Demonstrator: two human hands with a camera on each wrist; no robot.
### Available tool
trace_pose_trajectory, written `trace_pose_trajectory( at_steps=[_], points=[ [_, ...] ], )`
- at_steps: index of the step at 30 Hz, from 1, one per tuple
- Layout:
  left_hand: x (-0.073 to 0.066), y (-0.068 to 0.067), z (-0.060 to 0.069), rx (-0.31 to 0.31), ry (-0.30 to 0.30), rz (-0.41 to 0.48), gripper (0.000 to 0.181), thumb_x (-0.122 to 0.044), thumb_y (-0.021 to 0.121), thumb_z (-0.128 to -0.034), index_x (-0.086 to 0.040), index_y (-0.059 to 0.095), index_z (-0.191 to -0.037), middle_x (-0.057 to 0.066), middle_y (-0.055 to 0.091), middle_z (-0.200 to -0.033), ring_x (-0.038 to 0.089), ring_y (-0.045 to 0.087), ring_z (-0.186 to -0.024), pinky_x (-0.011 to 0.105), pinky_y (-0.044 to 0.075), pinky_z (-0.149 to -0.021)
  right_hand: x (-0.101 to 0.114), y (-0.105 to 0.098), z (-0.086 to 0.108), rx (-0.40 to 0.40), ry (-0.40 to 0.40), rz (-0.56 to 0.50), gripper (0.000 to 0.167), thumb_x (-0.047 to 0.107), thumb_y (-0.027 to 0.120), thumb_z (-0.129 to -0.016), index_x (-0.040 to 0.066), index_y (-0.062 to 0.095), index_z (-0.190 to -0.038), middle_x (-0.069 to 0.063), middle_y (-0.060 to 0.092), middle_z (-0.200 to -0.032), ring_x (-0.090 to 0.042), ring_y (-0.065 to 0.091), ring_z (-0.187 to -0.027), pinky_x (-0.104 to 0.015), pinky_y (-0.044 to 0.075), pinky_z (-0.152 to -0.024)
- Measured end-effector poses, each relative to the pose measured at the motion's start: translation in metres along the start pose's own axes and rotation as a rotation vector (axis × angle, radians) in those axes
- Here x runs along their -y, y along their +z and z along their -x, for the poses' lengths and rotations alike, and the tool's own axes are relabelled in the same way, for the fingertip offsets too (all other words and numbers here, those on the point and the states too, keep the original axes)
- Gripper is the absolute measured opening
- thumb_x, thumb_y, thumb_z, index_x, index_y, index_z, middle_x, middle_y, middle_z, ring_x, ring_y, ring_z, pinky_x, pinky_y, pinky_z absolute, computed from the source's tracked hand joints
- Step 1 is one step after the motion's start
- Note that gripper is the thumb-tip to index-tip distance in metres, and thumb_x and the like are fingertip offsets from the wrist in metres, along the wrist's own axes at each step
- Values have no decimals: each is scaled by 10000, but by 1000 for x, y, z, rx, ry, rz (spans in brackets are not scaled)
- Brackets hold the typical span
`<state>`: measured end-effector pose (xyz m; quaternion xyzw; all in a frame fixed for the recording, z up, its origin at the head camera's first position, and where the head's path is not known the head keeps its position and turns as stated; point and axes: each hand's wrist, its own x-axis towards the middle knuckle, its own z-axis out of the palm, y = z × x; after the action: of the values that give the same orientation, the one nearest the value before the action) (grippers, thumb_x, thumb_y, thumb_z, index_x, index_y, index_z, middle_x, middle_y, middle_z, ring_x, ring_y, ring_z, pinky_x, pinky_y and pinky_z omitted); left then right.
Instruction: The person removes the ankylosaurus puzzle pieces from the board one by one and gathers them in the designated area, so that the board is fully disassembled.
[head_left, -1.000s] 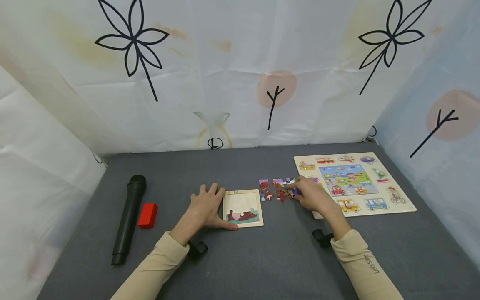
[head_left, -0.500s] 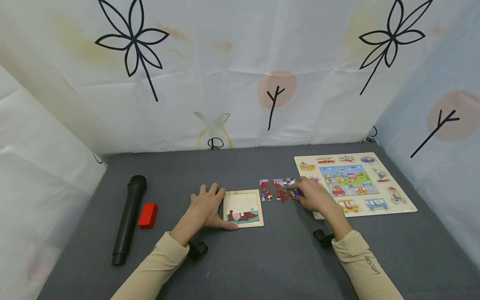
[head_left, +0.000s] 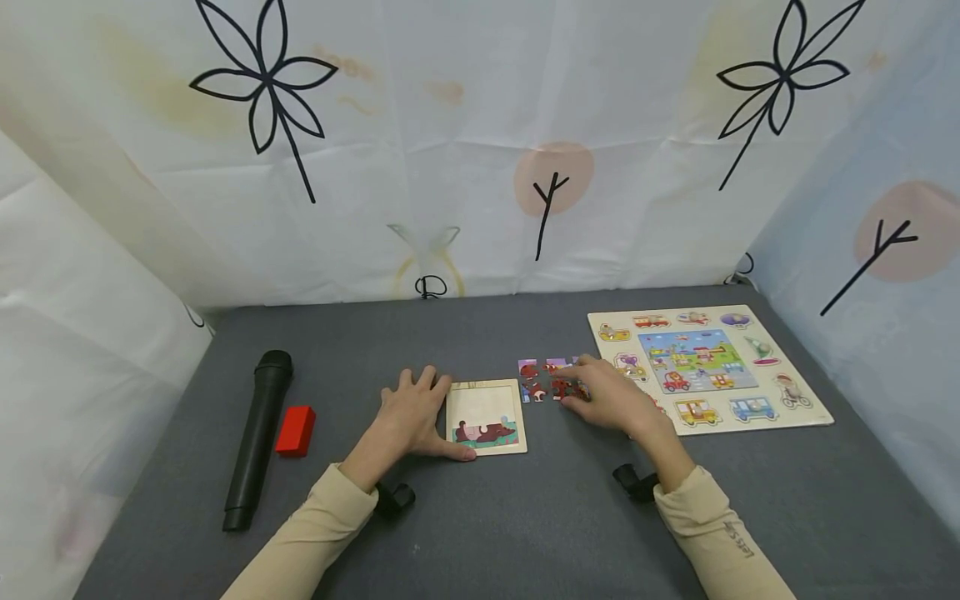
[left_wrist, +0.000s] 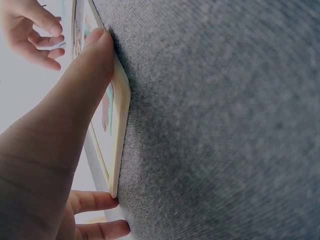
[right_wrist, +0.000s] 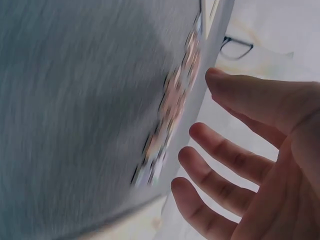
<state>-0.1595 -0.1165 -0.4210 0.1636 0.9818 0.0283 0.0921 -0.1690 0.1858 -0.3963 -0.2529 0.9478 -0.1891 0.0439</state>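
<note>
grip (rt) [head_left: 609, 397] shifted lft over puzzle pcs [head_left: 529, 371], apart; grip (lt) [head_left: 411, 418] spread on tray [head_left: 487, 402].

On the bench [head_left: 525, 525], a microphone [head_left: 258, 442] is laid leftmost, a block [head_left: 296, 431] just right of it. A jigsaw tray [head_left: 483, 398] is placed centrally, fitted pieces [head_left: 487, 432] set in its near part; loose pieces [head_left: 560, 389] are spread to its right, with a vehicle puzzle board [head_left: 765, 377] laid rightmost.

Below centre, the left hand [head_left: 412, 414] touched a flat, square wooden tray [head_left: 486, 400], its bottom strip filled. Reddish puzzle pieces [head_left: 529, 371] lay right of centre, near the right hand [head_left: 611, 397].
</note>
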Motion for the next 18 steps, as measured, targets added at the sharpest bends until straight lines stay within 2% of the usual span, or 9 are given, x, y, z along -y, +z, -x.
trace_pose_trajectory(
  at_steps=[6, 9, 15, 18],
  points=[
    [0, 1, 0, -3, 0, -4, 1163, -867, 765, -590, -152, 479, -1461, 139, 487, -1409, 409, 489, -1186, 620, 510, -815, 18, 11, -4, 24, -65, -60, 383, 116, 722, -943, 33, 680, -1314, -189, 676, -1199, -315, 651, -992, -484, 529, -848],
    [0, 1, 0, -1, -1, -6, 1166, -871, 761, -591, -154, 477, -1465, 140, 487, -1411, 411, 490, -1193, 622, 511, -820, 27, 17, -6, 25, -74, -67, 389, 115, 724, -938, 34, 680, -1316, -178, 680, -1228, -332, 654, -1096, -499, 529, -930],
    [0, 1, 0, 7, -1, -7, 1162, -872, 755, -599, -152, 474, -1467, 145, 482, -1419, 416, 486, -1204, 637, 509, -845, 43, 27, -13, 53, -103, -61, 393, 141, 733, -935, 52, 684, -1314, -144, 665, -1132, -205, 592, -893, -341, 486, -774],
    [0, 0, 0, 9, 0, -7, 1165, -872, 754, -601, -151, 471, -1472, 148, 480, -1425, 421, 483, -1214, 644, 506, -852, 53, 31, -16, 76, -115, -85, 391, 143, 735, -937, 58, 685, -1316, -125, 662, -1127, -181, 573, -852, -284, 455, -736]
  ],
)
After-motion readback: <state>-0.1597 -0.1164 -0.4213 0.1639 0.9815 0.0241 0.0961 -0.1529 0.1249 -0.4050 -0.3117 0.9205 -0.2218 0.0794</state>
